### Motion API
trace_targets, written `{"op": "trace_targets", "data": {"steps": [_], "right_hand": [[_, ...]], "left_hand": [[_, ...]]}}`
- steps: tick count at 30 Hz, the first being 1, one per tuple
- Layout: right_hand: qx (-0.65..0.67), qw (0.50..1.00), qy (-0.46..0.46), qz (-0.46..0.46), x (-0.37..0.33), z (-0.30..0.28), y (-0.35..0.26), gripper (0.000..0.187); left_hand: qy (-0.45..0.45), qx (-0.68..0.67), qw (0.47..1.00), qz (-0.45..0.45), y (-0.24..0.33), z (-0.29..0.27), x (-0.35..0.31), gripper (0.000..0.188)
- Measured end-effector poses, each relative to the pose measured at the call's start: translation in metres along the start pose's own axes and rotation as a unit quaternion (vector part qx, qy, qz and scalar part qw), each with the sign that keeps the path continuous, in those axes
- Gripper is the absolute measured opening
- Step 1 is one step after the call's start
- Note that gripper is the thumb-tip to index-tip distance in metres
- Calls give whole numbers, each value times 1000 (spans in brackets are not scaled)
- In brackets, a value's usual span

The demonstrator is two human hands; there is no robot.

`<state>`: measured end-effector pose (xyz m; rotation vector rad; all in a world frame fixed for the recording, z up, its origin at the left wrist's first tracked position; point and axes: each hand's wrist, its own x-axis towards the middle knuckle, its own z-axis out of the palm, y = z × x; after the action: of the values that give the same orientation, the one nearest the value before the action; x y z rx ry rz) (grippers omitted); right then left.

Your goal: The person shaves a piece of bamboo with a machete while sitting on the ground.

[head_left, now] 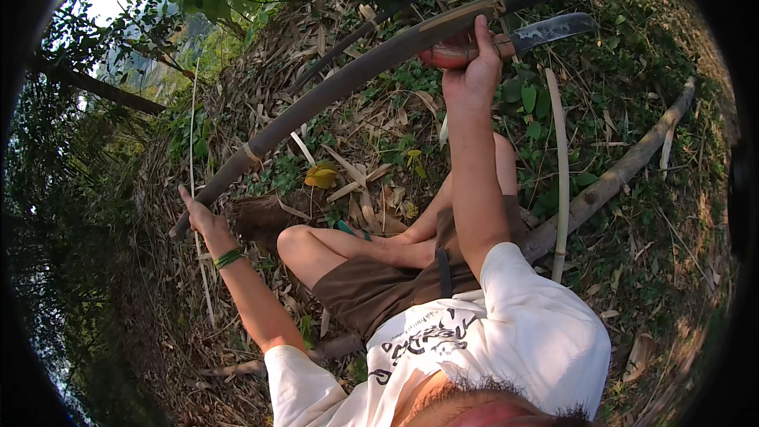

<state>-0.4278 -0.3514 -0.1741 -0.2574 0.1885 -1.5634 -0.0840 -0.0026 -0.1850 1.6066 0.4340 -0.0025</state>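
A long, dark, curved bamboo pole spans from lower left to upper right in front of me. Near its upper end a pale strip shows where the surface is split or shaved. My left hand supports the pole's lower end, thumb stretched up and the other fingers mostly hidden. My right hand is closed around the reddish wooden handle of a machete, just below the pole. The blade extends to the right, its tip curved. My right thumb points up against the pole; whether it presses on it I cannot tell.
I sit on a leafy slope, legs folded. A thin dark pole lies beyond. To the right are a pale peeled stick and a thick branch. A thin pale strip stands at left. A yellow leaf lies near my knee.
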Motion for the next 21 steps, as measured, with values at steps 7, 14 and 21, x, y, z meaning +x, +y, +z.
{"op": "trace_targets", "data": {"steps": [7,14,21], "right_hand": [[25,993,-47,-103,3,48,-32,19],[-81,986,-66,-129,-26,71,5,24],[-73,991,-115,17,-69,67,48,26]], "left_hand": [[-144,67,860,485,45,87,-148,92],[-426,-147,580,679,93,124,-304,33],[-292,-138,639,698,87,144,-387,95]]}}
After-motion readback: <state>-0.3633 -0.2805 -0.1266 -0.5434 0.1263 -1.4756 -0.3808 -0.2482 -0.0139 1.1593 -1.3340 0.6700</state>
